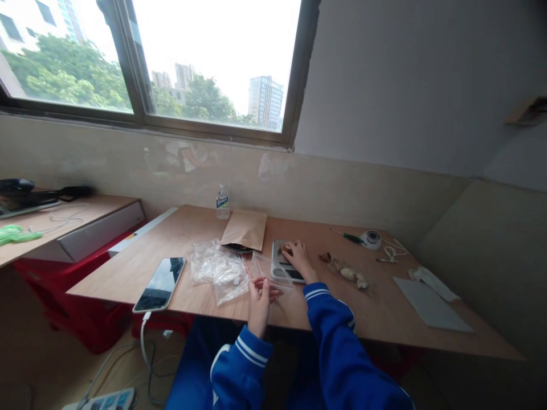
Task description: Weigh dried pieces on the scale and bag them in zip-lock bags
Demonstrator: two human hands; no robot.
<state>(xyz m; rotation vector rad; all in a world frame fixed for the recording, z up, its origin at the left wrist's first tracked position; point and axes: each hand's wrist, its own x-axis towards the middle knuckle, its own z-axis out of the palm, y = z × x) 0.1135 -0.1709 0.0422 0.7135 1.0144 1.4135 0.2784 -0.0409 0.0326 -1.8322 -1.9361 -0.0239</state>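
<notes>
My left hand pinches the edge of a clear zip-lock bag with a red seal line, just above the table's front part. To its right, my right hand reaches over a small white digital scale, fingers curled down at the weighing plate. Something small and brown shows at those fingertips; its kind is too small to tell. Left of my left hand lies a heap of clear plastic bags. Behind the heap is an opened brown paper pouch with dark contents at its mouth.
A phone on a charging cable lies at the left table edge. A plastic bottle stands at the back. On the right are a bag of pale lumps, a screwdriver, a white round device and a white sheet.
</notes>
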